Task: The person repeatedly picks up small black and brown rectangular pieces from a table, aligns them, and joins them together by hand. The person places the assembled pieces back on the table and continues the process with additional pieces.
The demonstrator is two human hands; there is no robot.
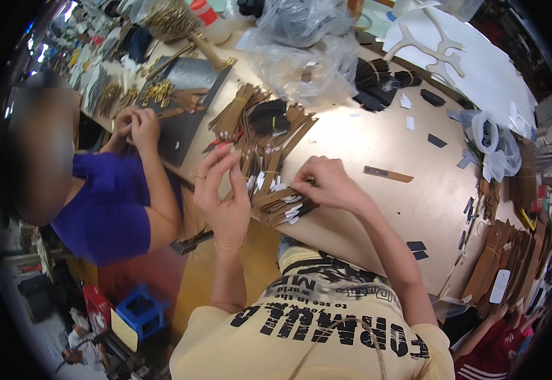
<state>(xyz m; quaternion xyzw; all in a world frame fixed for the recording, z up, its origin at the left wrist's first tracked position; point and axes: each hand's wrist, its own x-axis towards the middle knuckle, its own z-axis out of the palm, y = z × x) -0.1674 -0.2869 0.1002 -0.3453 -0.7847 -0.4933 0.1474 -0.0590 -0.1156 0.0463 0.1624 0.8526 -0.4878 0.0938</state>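
Note:
My left hand (220, 196) is raised at the left of the table edge, fingers bent and thumb apart from them; I see nothing held in it. My right hand (329, 182) is closed in a pinch at the end of a brown strip (274, 197), which looks like leather. That strip lies over a stack of similar strips with white tags (291, 212) at the near table edge. Beyond my hands are bundles of brown strips (233, 113) and a dark bundle tied with a band (269, 119). Something red lies partly hidden behind my left fingers.
A single brown strip (388, 173) lies to the right on the table (352, 142). Clear plastic bags (307, 69) sit at the back. At left, a co-worker in a purple shirt (114, 209) works over a dark mat (184, 123). Brown bundles (491, 259) are stacked far right.

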